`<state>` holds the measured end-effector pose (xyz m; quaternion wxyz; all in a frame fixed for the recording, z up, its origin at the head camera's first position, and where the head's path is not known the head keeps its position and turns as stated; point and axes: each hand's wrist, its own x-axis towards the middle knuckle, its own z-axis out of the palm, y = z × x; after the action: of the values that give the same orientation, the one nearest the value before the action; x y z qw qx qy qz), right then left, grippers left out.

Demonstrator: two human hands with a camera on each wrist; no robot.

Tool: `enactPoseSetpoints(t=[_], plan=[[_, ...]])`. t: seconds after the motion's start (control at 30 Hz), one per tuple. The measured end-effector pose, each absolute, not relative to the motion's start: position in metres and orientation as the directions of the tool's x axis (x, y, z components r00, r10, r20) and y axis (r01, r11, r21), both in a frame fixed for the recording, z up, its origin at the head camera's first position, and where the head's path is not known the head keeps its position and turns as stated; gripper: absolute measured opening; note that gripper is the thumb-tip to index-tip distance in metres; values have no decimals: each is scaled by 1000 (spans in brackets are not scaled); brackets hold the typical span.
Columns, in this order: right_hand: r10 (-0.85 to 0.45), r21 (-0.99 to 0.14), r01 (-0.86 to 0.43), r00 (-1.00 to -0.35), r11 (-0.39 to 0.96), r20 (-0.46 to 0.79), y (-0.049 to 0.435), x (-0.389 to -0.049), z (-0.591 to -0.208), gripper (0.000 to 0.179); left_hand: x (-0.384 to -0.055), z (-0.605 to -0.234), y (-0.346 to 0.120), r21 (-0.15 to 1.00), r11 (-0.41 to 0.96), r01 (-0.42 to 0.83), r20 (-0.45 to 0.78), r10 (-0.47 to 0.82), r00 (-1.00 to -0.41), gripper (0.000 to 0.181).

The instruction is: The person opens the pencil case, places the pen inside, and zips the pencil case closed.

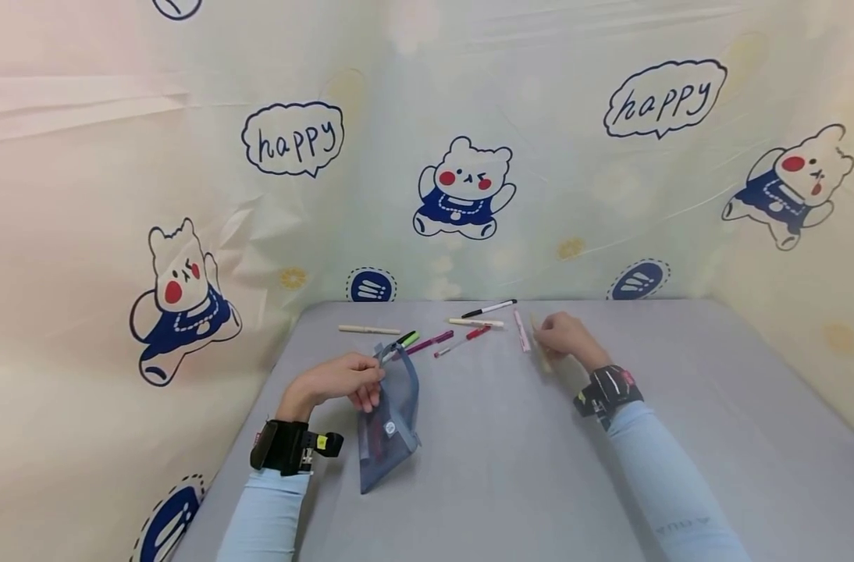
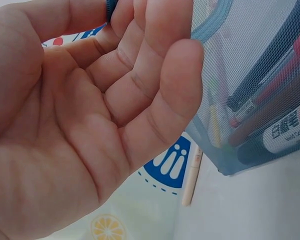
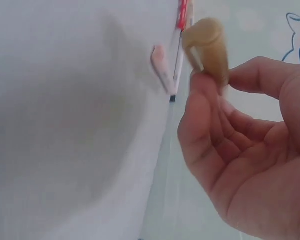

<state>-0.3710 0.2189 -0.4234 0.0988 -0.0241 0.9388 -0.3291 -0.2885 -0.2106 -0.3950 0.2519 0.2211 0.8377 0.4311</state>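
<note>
My left hand (image 1: 339, 381) grips the top edge of a blue mesh pencil pouch (image 1: 392, 453), which hangs tilted with its lower corner toward me. Through the mesh (image 2: 270, 75) in the left wrist view, several pens show inside, one with a white printed label. At the far right of the pens, my right hand (image 1: 569, 341) pinches a beige capped marker (image 3: 215, 52) between thumb and fingers. Its clip end points up toward the camera in the right wrist view. A pink marker (image 1: 521, 331) lies just left of that hand.
Along the table's (image 1: 497, 468) far side lie a beige pen (image 1: 368, 329), a green pen (image 1: 409, 339), a purple pen (image 1: 437, 340), a red-capped pen (image 1: 462, 342), a cream marker (image 1: 475, 322) and a black-capped white pen (image 1: 490, 308). A printed curtain (image 1: 539, 195) hangs behind.
</note>
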Motion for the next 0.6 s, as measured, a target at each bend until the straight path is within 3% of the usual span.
enactPoseSetpoints(t=[0.27,0.6], plan=[[-200,-802,-2,-969,597,-146,191,-370,-425,23,-289,-394,-207,836,528,151,-229,585,-778,32],[-306,-869,-28,-941,493,-143,155,-360,-416,25,-290,-401,-212,834,528,159,-218,581,-784,32]])
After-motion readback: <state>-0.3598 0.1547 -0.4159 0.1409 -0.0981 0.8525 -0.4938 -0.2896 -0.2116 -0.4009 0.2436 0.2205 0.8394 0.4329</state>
